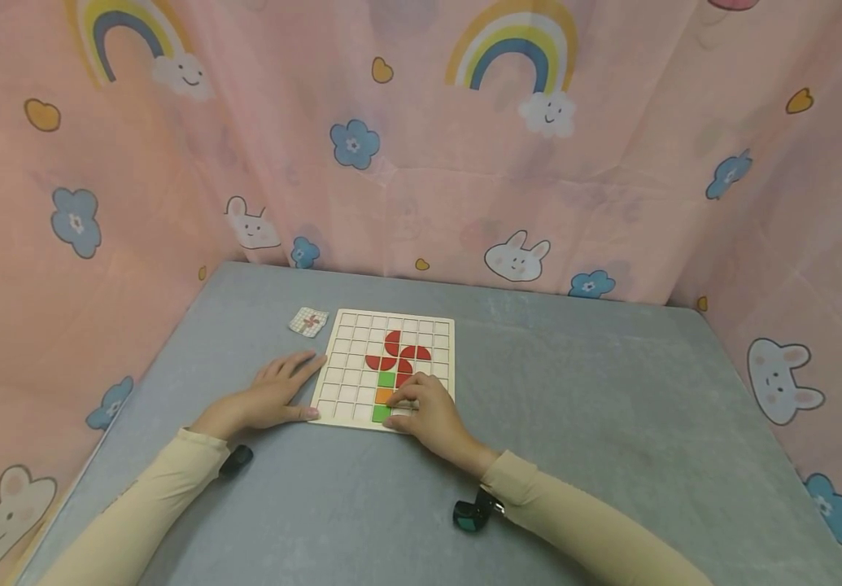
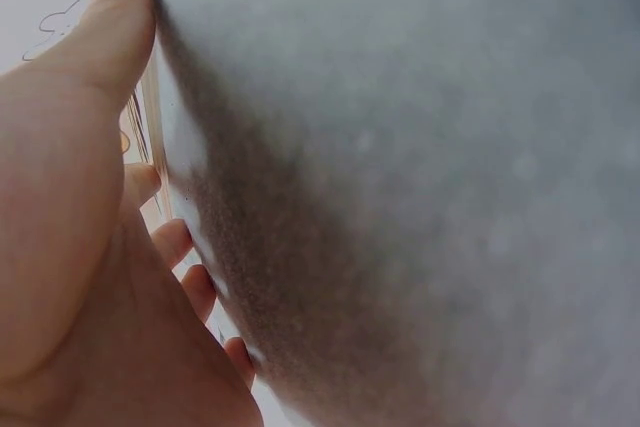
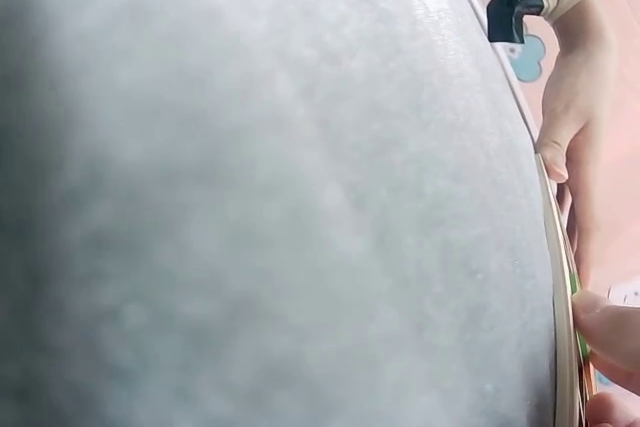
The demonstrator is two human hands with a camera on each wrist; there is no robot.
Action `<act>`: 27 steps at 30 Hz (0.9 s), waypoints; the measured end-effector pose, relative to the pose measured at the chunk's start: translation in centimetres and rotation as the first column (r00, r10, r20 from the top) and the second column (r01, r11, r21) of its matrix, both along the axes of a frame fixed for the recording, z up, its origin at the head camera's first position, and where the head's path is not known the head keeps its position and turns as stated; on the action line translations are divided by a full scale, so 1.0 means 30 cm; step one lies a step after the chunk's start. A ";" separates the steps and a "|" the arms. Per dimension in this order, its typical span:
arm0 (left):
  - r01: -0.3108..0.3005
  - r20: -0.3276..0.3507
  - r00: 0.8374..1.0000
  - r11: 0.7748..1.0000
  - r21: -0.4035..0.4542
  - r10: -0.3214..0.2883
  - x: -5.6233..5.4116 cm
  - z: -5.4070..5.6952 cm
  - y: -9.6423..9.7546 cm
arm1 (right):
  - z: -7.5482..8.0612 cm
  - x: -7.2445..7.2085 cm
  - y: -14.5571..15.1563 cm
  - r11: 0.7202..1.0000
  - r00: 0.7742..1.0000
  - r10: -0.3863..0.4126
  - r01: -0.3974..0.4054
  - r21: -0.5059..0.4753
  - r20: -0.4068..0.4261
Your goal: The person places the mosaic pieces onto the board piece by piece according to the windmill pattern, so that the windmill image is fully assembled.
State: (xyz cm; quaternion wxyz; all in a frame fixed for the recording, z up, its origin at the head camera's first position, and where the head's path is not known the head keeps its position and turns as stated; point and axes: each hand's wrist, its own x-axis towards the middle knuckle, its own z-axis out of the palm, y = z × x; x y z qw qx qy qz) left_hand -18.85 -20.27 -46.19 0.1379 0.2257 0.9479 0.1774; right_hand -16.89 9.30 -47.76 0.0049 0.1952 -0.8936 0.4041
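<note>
A pale wooden grid board (image 1: 347,352) lies flat on the grey table. Red curved-edge pieces (image 1: 393,342) form a pinwheel on it. Below them run a green square tile (image 1: 387,379), an orange square tile (image 1: 382,395) and another green square tile (image 1: 381,414) at the near edge. My left hand (image 1: 270,395) rests at the board's left side, fingers extended, thumb at the near corner. With thumb and index finger, my right hand (image 1: 435,419) pinches the nearest green tile at its place in the grid; the hand covers the lower right squares.
A small pattern card (image 1: 308,322) lies beyond the board's upper left corner. Grey table surface (image 1: 596,423) extends to the right. A pink printed curtain (image 1: 435,195) hangs behind and along both sides. Black wrist devices (image 1: 470,516) sit below the sleeves.
</note>
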 end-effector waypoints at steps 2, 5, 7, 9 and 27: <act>0.000 0.002 1.000 1.000 -0.001 0.000 0.000 0.001 0.001 | 0.002 -0.002 -0.001 1.000 1.000 -0.005 0.004 0.009 0.008; 0.002 -0.002 1.000 1.000 0.006 -0.002 0.000 0.000 0.001 | 0.006 -0.004 -0.003 1.000 1.000 -0.015 0.015 0.021 0.020; 0.004 -0.005 1.000 1.000 0.016 -0.004 0.001 -0.001 0.002 | 0.011 -0.006 -0.005 1.000 0.999 -0.022 0.021 0.020 0.031; 0.010 -0.010 1.000 1.000 0.027 -0.010 0.002 -0.004 0.002 | 0.016 -0.007 -0.007 0.999 0.999 -0.028 0.028 0.020 0.045; -0.005 0.002 1.000 1.000 -0.007 0.005 -0.012 -0.013 0.002 | 0.026 -0.012 0.049 0.995 0.993 0.047 -0.056 -0.081 -0.111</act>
